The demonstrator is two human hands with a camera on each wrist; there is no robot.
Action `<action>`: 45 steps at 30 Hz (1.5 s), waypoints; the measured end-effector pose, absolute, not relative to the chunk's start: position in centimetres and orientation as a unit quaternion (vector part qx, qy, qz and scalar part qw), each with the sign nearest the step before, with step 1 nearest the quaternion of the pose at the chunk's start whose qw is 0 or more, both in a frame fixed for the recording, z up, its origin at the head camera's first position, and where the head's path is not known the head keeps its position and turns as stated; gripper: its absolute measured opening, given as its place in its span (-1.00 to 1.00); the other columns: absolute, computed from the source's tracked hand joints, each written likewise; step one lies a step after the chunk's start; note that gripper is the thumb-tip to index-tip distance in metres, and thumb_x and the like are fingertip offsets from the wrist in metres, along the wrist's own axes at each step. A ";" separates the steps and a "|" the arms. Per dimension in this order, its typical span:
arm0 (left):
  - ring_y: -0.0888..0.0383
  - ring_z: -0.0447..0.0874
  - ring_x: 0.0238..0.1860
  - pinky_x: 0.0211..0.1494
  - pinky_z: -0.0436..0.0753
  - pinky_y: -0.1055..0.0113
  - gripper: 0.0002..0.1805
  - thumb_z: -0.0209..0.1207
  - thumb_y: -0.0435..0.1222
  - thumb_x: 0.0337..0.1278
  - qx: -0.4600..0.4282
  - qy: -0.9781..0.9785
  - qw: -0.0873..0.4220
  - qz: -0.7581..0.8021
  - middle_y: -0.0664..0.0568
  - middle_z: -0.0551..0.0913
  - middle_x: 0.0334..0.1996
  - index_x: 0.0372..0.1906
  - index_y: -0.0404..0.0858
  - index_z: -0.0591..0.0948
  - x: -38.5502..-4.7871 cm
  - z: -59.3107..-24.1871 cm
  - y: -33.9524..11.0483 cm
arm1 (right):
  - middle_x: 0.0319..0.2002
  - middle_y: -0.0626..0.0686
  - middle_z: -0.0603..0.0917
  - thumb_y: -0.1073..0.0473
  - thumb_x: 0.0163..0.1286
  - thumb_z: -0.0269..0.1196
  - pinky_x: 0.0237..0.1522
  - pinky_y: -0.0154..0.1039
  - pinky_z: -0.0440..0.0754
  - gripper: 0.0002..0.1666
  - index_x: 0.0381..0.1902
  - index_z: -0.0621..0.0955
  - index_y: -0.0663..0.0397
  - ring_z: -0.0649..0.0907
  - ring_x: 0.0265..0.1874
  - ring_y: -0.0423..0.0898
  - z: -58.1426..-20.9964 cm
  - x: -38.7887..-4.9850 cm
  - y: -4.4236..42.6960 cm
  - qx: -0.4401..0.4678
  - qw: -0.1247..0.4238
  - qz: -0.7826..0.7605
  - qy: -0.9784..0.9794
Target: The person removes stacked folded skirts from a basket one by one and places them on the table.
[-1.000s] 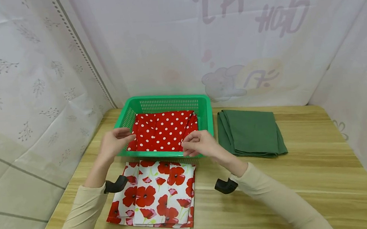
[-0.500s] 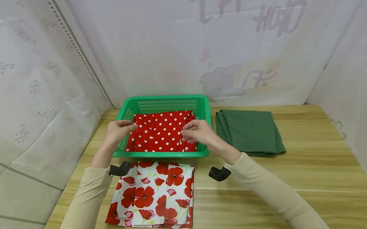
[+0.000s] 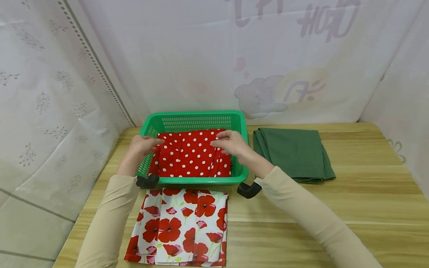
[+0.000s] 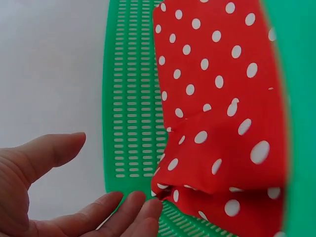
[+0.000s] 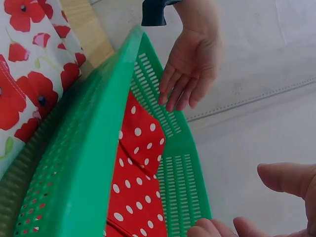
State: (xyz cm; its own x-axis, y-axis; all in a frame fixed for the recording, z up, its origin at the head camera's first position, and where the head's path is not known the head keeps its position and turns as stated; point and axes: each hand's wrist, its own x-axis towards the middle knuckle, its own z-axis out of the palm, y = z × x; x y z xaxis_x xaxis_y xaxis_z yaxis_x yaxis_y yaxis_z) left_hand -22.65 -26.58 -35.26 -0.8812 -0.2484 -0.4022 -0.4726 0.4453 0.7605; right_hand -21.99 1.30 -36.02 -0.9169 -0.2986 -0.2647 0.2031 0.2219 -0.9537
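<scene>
A red polka-dot cloth [image 3: 189, 155] lies folded inside the green basket [image 3: 199, 180]. Over the basket's left side hovers the left hand [image 3: 141, 148], thumb and fingers apart and holding nothing; the left wrist view shows a gap between its thumb and fingers [image 4: 118, 212]. The right hand [image 3: 233, 144] is above the basket's right side, also holding nothing, its thumb spread from its fingers in the right wrist view. In front of the basket a white cloth with red poppies [image 3: 177, 229] lies folded on the table.
To the right of the basket lies a folded green cloth [image 3: 294, 152] on the wooden table [image 3: 321, 218]. Pale printed curtains [image 3: 177, 56] stand behind the table and at both sides. A black device sits at each wrist.
Both hands have moved farther back over the basket, the left also a little to the right. The cloths and the basket stay where they were.
</scene>
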 end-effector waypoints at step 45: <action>-0.20 0.27 0.26 0.25 0.38 0.00 -0.30 0.13 -0.32 0.18 -0.292 0.837 0.168 0.432 -0.34 0.23 0.29 0.35 -0.46 0.11 -27.2 -37.0 -24.8 | 0.12 0.21 0.44 0.18 0.30 0.20 0.10 -0.09 0.50 -0.40 0.20 0.30 0.34 0.48 0.10 0.09 -39.8 -28.5 -1.2 0.159 0.219 -0.599 0.753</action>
State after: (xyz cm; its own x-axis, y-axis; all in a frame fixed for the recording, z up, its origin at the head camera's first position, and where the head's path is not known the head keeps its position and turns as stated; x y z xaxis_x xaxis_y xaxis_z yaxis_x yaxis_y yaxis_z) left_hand -27.18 -24.79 -37.00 -0.7727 -0.3436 -0.5337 -0.6341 0.4567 0.6240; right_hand -28.46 -1.16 -39.79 -0.8535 -0.0221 -0.5205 0.5023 0.2304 -0.8334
